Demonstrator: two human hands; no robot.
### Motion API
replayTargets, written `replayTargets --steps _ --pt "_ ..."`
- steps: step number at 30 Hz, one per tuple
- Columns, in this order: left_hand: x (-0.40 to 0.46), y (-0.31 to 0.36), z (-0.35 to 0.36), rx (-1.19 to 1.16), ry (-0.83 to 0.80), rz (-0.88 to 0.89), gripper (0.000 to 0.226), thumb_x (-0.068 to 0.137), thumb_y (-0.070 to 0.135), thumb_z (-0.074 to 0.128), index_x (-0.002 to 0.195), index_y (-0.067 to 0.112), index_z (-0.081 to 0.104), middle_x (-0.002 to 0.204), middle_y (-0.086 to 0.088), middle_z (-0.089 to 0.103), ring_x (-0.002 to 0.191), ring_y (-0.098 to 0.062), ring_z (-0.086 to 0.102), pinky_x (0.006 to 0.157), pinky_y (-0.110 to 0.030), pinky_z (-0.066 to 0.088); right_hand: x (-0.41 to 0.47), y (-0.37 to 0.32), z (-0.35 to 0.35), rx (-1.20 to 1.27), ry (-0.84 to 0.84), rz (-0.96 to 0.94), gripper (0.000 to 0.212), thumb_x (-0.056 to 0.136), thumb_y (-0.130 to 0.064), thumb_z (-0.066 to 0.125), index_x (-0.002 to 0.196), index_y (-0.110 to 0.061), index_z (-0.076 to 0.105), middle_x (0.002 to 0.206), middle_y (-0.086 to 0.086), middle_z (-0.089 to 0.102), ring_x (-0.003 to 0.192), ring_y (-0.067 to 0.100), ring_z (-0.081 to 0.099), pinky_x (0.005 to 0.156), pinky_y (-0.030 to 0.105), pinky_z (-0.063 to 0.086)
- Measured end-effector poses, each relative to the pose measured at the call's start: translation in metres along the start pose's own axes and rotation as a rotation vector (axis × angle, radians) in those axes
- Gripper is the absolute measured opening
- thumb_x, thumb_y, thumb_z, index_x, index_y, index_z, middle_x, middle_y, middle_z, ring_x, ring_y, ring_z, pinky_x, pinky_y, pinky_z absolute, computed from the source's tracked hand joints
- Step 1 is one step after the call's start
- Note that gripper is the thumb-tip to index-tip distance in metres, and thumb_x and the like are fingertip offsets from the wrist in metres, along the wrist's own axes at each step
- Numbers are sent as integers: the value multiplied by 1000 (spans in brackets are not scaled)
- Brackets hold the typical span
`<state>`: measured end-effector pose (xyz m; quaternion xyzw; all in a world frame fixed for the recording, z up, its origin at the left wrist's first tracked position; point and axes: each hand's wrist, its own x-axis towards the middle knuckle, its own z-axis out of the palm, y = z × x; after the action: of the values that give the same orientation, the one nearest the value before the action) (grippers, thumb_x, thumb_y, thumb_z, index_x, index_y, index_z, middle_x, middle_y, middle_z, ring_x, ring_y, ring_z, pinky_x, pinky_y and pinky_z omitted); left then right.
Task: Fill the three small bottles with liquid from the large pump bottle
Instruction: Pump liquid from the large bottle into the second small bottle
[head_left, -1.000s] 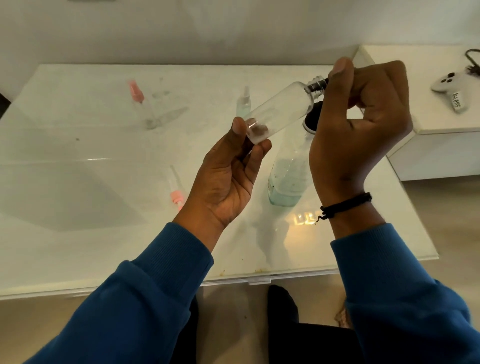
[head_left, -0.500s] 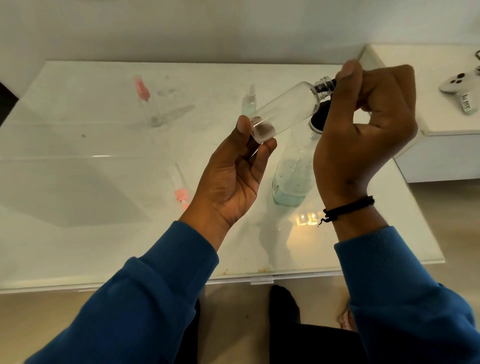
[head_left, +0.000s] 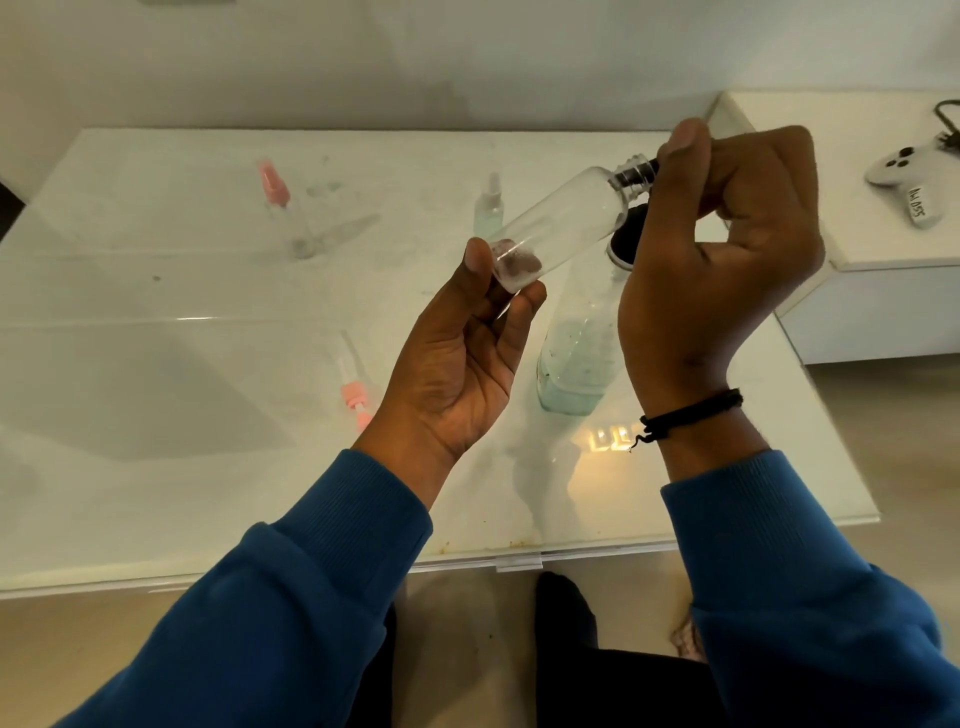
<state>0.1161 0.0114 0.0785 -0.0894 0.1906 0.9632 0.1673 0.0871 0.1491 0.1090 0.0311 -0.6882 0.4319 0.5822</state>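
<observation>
— Above the desk (head_left: 156, 364), what's held?
— A small clear bottle (head_left: 556, 228), tilted; left hand (head_left: 457, 364) fingers pinch its base, right hand (head_left: 727, 249) fingers grip its cap (head_left: 631, 174).
— The big bottle (head_left: 576, 358)?
— Upright on the desk, behind them.

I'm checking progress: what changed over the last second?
Almost nothing. The left hand still pinches the base of the tilted empty bottle; the right hand still grips its black cap. Nothing taken or released. The pump bottle stays on the table.

White glossy table (head_left: 156, 493), pale wall (head_left: 363, 62) behind, white cabinet (head_left: 872, 306) — beige floor (head_left: 883, 441)
</observation>
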Motion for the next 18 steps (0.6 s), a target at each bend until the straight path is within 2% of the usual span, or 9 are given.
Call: replayTargets --steps 4,7,11,18 --pt "1 0 0 -20 -4 2 76 53 22 86 122 4 61 96 -13 71 74 -20 73 57 -23 59 -1 -2 0 6 5 -4 35 96 -7 63 61 -3 59 62 14 56 68 14 45 65 17 36" --pt "1 -1 -2 -26 -24 -7 76 47 20 93 115 3 65 95 -13 72 75 -21 74 58 -23 59 -2 0 0 14 3 -2 35 96 -6 63 61 -2 59 62 15 56 68 15 45 64 20 37" --pt "2 -1 -2 -21 -25 -4 78 47 21 92 118 2 64 94 -13 72 75 -20 73 58 -23 59 2 0 0 -6 17 -7 37 96 -9 63 60 -2 58 61 16 56 65 18 46 62 20 37" --pt "0 -1 -1 -9 1 -9 68 52 23 86 114 3 66 94 -13 73 72 -20 73 56 -22 58 -1 -1 0 26 4 -4 34 96 -5 62 62 -2 59 62 15 54 67 16 45 61 24 38"
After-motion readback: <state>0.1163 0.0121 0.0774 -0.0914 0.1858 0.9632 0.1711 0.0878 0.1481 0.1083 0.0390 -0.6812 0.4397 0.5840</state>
